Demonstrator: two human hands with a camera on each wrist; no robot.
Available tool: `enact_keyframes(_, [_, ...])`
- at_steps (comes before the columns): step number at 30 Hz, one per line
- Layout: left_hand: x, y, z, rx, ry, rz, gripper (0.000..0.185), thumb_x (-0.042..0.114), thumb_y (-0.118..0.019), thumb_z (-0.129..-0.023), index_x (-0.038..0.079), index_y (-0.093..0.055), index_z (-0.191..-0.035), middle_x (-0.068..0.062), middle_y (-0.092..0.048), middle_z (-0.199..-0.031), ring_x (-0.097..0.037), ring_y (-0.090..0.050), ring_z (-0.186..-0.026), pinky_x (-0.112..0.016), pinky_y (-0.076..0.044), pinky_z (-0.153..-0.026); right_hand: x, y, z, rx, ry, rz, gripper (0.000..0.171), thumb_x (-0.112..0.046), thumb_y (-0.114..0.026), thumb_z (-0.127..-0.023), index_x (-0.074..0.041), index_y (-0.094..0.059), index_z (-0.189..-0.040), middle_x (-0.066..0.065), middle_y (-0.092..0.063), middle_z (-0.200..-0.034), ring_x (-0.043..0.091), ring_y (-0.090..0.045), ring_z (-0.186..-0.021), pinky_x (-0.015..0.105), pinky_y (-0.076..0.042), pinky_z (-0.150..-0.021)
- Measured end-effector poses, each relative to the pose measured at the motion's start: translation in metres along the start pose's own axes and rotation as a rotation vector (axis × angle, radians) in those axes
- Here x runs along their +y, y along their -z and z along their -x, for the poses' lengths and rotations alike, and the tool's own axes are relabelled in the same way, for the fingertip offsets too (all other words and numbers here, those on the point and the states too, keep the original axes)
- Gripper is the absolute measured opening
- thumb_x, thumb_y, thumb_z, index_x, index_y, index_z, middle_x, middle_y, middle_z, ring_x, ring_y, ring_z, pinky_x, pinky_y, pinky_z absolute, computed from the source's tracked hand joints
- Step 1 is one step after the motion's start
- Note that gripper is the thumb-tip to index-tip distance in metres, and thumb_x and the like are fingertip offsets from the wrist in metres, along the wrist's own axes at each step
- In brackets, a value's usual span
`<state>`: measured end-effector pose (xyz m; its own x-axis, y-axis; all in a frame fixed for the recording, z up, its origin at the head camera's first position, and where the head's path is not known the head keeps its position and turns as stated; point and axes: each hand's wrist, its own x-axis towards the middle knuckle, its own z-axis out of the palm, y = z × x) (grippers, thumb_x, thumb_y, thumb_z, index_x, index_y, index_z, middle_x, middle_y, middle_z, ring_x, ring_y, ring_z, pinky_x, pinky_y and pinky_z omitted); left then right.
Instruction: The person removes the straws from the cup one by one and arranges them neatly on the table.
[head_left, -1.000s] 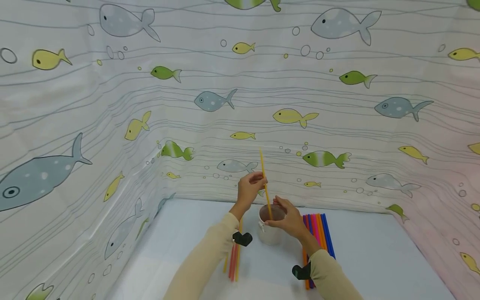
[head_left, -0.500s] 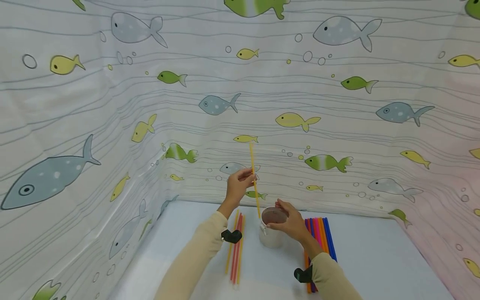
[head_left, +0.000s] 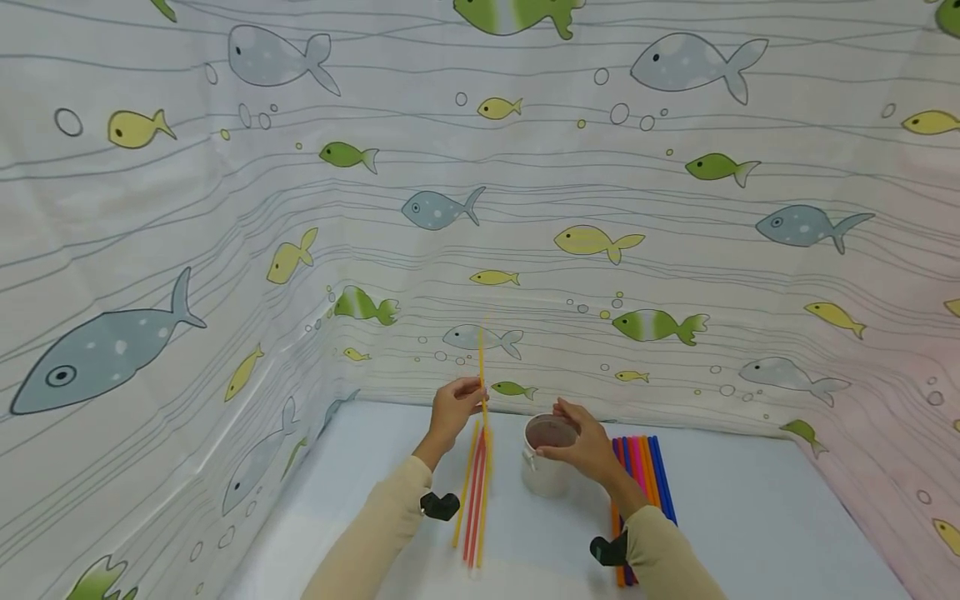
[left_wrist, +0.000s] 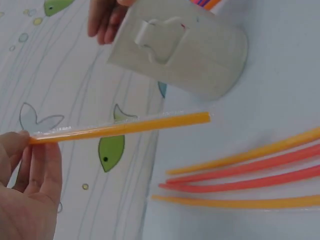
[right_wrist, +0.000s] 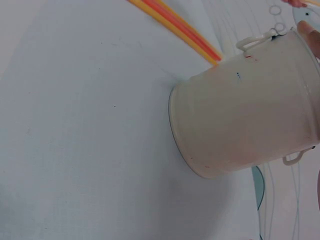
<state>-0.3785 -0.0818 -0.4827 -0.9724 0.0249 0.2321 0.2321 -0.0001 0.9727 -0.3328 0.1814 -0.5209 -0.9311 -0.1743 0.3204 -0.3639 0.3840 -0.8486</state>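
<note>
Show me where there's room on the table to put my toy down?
The table is bare right of the bright straws, out to the fish curtain. A smaller bare patch lies left of the orange and red straws. The middle is crowded: the white pot, both hands and both straw piles.

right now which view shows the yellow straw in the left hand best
The left wrist view: the yellow straw runs full length across it, pinched at one end by the left hand. The head view shows it small, thin and blurred. The right wrist view does not show it.

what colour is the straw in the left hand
Orange-yellow: the straw pinched by the left hand, clearest in the left wrist view.
</note>
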Motion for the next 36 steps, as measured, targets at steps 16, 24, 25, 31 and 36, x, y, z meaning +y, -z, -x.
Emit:
enact_keyframes(16, [-0.051, 0.033, 0.022, 0.059, 0.119, -0.13, 0.027, 0.007, -0.067, -0.092, -0.007, -0.066, -0.116, -0.021, -0.069, -0.105, -0.028, -0.069, -0.093, -0.03, -0.059, -0.075, 0.002, 0.003, 0.0, 0.001, 0.017, -0.015, 0.101, -0.034, -0.092, -0.065, -0.007, -0.04, -0.148, 0.005, -0.053, -0.136, 0.023, -0.051, -0.126, 0.043, -0.035, -0.11])
enact_keyframes(24, [-0.06, 0.043, 0.036, 0.028, 0.132, -0.207, 0.029, 0.008, -0.067, -0.092, -0.008, -0.066, -0.116, -0.016, -0.071, -0.099, -0.021, -0.069, -0.085, -0.028, -0.059, -0.07, 0.0, 0.0, -0.001, -0.002, 0.008, -0.019, 0.1, -0.032, -0.092, -0.066, -0.007, -0.04, -0.148, 0.004, -0.053, -0.136, 0.023, -0.051, -0.126, 0.043, -0.034, -0.111])
enact_keyframes(25, [-0.061, 0.043, 0.038, 0.022, 0.137, -0.216, 0.029, 0.008, -0.068, -0.092, -0.008, -0.066, -0.116, -0.015, -0.071, -0.099, -0.021, -0.069, -0.084, -0.028, -0.059, -0.07, -0.001, 0.0, -0.001, -0.005, 0.009, -0.02, 0.1, -0.032, -0.092, -0.066, -0.008, -0.04, -0.148, 0.004, -0.052, -0.136, 0.023, -0.051, -0.126, 0.043, -0.034, -0.111])
enact_keyframes(31, [-0.072, 0.047, 0.046, 0.003, 0.139, -0.282, 0.028, 0.008, -0.069, -0.09, -0.007, -0.068, -0.114, -0.013, -0.071, -0.095, -0.019, -0.069, -0.078, -0.029, -0.059, -0.067, 0.001, 0.0, -0.001, -0.006, 0.013, -0.011, 0.099, -0.032, -0.091, -0.067, -0.008, -0.039, -0.148, 0.004, -0.052, -0.137, 0.022, -0.05, -0.127, 0.042, -0.034, -0.111])
enact_keyframes(36, [-0.086, 0.048, 0.047, 0.005, 0.095, -0.328, 0.027, 0.003, -0.071, -0.087, -0.011, -0.067, -0.11, -0.011, -0.07, -0.087, -0.015, -0.066, -0.071, -0.028, -0.059, -0.062, 0.003, 0.0, -0.002, -0.006, 0.007, 0.002, 0.099, -0.032, -0.091, -0.067, -0.009, -0.039, -0.149, 0.004, -0.052, -0.137, 0.022, -0.05, -0.127, 0.04, -0.034, -0.111])
